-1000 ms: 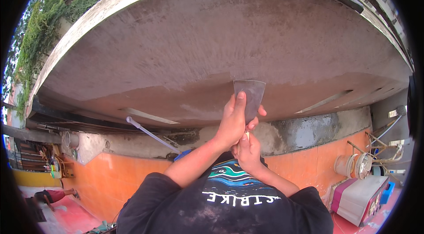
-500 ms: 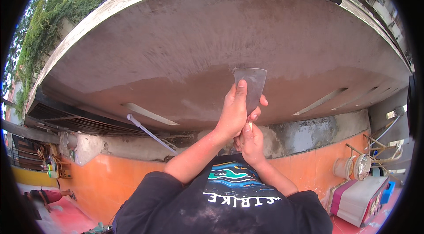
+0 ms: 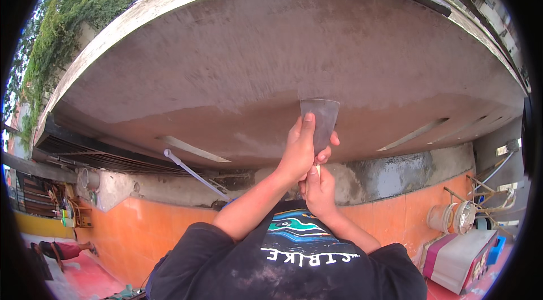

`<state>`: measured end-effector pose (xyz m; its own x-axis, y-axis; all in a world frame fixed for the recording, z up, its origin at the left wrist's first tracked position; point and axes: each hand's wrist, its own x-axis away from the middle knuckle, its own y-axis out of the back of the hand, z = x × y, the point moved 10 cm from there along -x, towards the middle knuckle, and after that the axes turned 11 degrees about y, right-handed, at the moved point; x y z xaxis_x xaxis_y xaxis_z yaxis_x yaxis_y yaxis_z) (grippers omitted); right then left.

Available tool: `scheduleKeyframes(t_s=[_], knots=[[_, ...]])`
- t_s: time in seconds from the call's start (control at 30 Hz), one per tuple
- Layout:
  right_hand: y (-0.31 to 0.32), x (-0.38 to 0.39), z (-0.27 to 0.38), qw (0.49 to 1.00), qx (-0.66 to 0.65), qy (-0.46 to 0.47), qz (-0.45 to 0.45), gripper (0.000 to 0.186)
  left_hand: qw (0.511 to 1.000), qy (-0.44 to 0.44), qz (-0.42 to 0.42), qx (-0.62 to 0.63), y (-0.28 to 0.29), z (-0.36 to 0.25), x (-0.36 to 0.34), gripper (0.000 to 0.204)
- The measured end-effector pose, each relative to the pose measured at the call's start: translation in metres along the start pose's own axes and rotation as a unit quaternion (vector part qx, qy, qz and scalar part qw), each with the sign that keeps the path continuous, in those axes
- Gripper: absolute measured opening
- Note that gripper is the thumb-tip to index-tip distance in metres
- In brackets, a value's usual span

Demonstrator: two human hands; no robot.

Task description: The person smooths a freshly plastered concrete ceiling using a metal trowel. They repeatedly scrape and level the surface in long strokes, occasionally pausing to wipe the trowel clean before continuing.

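A putty knife point(image 3: 324, 121) with a broad, dull grey blade points up and away from me, its wide edge at the plastered wall point(image 3: 271, 45). My left hand point(image 3: 301, 150) wraps round the blade's lower part, thumb pressed flat on its face and fingertips showing at the far side. Below it, my right hand point(image 3: 320, 191) grips the pale handle, most of which the fingers hide. The blade's edge lies near the border between lighter plaster above and a darker, damp-looking band below. Whether the edge touches the wall I cannot tell.
Slanted slots point(image 3: 195, 149) pierce the lower wall. A white pipe point(image 3: 195, 172) leans at the left beside a dark metal grille point(image 3: 107, 144). Wet cement point(image 3: 390, 178) lies along the wall's foot. Buckets point(image 3: 451, 217) and a box point(image 3: 461, 260) stand right. Another person's leg point(image 3: 73, 250) shows far left.
Both hands and the putty knife have come slightly down the wall toward me. The grip is the same. The whole view has shifted a little.
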<state>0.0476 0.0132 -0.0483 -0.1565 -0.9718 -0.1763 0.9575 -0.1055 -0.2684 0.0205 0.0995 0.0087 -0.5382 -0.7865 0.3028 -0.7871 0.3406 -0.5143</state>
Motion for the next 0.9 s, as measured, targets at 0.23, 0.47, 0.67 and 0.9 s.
scheduleKeyframes(t_s=[0.23, 0.47, 0.67, 0.9], knots=[[-0.004, -0.033, 0.032, 0.996, 0.023, 0.084, 0.019, 0.036, 0.998, -0.067, 0.014, -0.012, -0.016, -0.041, 0.004, 0.049], [-0.002, -0.008, 0.033, 0.999, -0.017, 0.041, 0.025, 0.036, 0.999, -0.020, 0.021, -0.029, -0.027, -0.026, 0.017, 0.046], [0.003, 0.004, -0.002, 0.999, -0.037, -0.024, 0.017, 0.034, 1.000, -0.005, -0.004, 0.010, 0.001, 0.003, 0.004, 0.047], [-0.001, -0.005, -0.006, 1.000, 0.012, 0.004, 0.004, 0.037, 1.000, 0.017, -0.016, 0.000, 0.007, 0.004, -0.001, 0.050]])
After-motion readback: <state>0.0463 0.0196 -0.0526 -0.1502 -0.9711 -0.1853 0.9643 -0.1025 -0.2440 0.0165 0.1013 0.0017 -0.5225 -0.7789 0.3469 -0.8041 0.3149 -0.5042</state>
